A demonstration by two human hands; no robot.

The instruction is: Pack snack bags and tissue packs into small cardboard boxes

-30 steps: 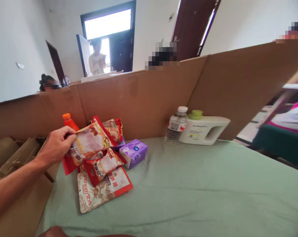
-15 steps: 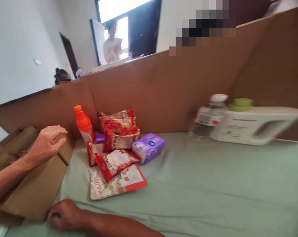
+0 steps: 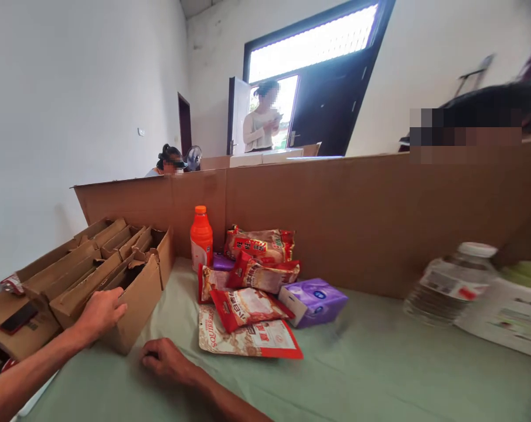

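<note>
While left hand rests on near rim of brown corrugated cardboard box at left edge of green-clothed counter, fingers flat, probably steadying it, right hand, fingers curled and empty, braces just beside.

- Left forearm, bare, comes in from the lower left corner and rises to the right
- Left hand lies palm down, wrist straight, fingers slack and bent slightly downward, not clenched
- Right forearm enters from the bottom edge and angles leftward
- Right hand sits knuckles up, curled into a loose fist, just below and right of the left hand
</note>
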